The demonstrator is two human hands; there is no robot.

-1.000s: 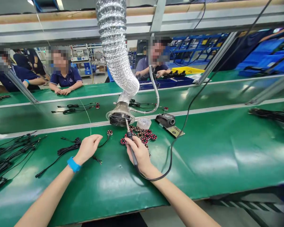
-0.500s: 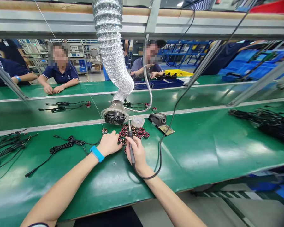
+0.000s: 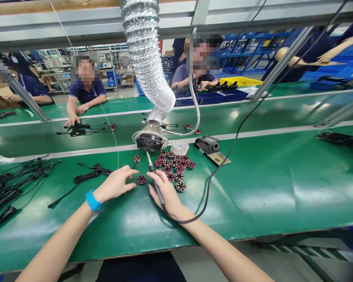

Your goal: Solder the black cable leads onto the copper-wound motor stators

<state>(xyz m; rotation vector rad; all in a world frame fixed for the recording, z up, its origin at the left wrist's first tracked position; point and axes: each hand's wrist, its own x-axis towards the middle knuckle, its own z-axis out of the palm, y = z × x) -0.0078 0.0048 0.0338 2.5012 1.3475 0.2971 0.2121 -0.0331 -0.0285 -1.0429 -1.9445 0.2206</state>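
You are holding a slim black soldering iron (image 3: 156, 184) in your right hand (image 3: 166, 190), its grip pressed together around the handle, with the bare metal tip pointing up and away from you. Your left hand (image 3: 114, 184), wearing a bright blue wrist strap (image 3: 92, 199), is sitting low with its grip spread, the fingers just beside a small round motor with red windings (image 3: 141, 179). That motor is lying alone between your hands on the green counter (image 3: 253, 203). A loose cluster of matching round motors (image 3: 173, 168) is lying at centre frame, just above your right hand. A coil of black cable (image 3: 94, 171) is lying left of your left hand. Above the cluster, a steel fume extractor hood with a fan grille (image 3: 150, 141) is hanging from a silver foil duct (image 3: 147, 58). A black soldering station (image 3: 207, 144) is sitting to its right.
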